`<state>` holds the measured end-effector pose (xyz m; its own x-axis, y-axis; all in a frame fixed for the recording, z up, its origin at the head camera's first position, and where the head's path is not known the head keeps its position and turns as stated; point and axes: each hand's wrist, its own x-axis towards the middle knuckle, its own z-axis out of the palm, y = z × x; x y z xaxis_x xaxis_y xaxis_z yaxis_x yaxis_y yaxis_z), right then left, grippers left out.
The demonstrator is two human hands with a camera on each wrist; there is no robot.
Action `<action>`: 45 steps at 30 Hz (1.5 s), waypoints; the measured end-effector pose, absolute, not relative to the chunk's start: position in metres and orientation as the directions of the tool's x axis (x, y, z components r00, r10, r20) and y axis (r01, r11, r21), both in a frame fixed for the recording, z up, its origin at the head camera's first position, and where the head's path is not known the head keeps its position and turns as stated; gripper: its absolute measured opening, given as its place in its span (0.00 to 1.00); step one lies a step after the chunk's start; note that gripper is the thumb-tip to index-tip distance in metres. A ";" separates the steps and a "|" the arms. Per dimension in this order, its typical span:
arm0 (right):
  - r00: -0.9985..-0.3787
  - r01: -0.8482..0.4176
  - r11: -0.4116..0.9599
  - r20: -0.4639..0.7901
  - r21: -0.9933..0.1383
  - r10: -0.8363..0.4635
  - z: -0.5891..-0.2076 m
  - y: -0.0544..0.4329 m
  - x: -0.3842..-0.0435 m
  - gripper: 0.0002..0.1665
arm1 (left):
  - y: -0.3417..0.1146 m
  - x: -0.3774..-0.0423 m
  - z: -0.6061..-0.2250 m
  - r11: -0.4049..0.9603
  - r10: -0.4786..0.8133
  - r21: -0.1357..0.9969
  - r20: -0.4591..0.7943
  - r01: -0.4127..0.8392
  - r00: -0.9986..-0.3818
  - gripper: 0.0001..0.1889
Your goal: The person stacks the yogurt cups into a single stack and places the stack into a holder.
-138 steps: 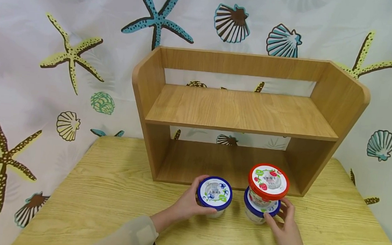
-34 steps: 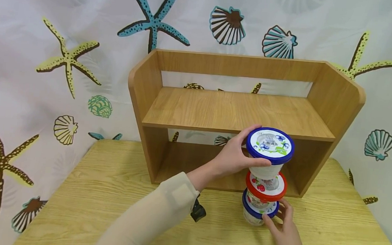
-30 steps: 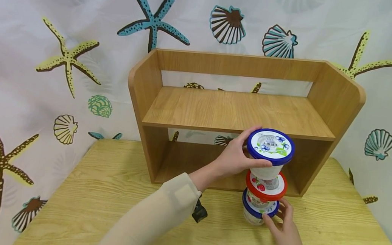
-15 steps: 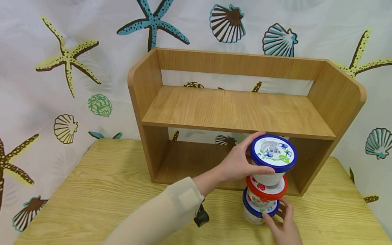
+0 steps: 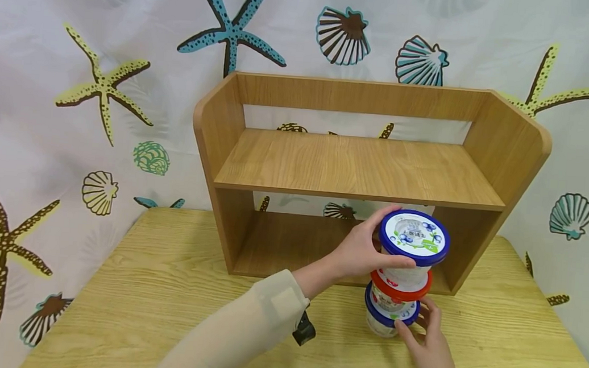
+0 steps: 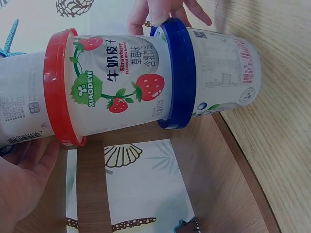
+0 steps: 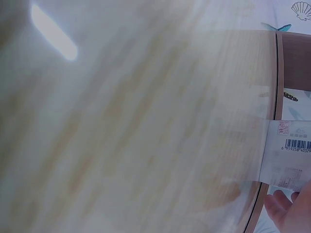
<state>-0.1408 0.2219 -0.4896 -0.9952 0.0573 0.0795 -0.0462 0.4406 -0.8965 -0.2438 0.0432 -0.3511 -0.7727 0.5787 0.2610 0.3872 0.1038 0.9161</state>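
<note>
My left hand grips the top blue-lidded milk beverage cup, printed with blueberries, fingers behind it and thumb along its front. Its base meets the lid of a red-lidded strawberry milk beverage cup. That one stands on a lower blue-lidded cup, which rests on the table in front of the shelf. Around the lower cup's right side, my right hand holds it with thumb in front and fingers behind. In the left wrist view, the three cups line up end to end, with the right hand at the lowest.
A two-tier wooden shelf stands at the back of the wooden table, just behind the stack. A white cloth with starfish and shells hangs behind. The left wrist carries a small black device.
My left hand has lifted the blue-lidded cup from the table, carried it right over the stack and lowered it to the red lid. My right hand has stayed at the lower cup.
</note>
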 end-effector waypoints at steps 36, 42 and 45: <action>-0.990 -0.080 0.467 0.127 -0.881 0.069 -0.491 0.219 -0.139 0.40 | -0.046 -0.237 -0.338 0.205 0.583 0.795 0.369 0.571 -0.724 0.48; -0.991 -0.071 0.459 0.116 -0.885 0.071 -0.490 0.218 -0.139 0.40 | -0.082 -0.232 -0.327 0.201 0.559 0.753 0.437 0.627 -0.705 0.45; -0.989 -0.084 0.460 0.131 -0.884 0.072 -0.490 0.217 -0.139 0.40 | -0.099 -0.231 -0.317 0.205 0.531 0.719 0.489 0.665 -0.692 0.43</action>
<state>-0.1389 0.2173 -0.4899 -0.9887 0.0717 0.1315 -0.0842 0.4599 -0.8840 -0.2309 -0.0991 -0.3175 -0.6920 0.5311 0.4889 0.6646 0.2046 0.7186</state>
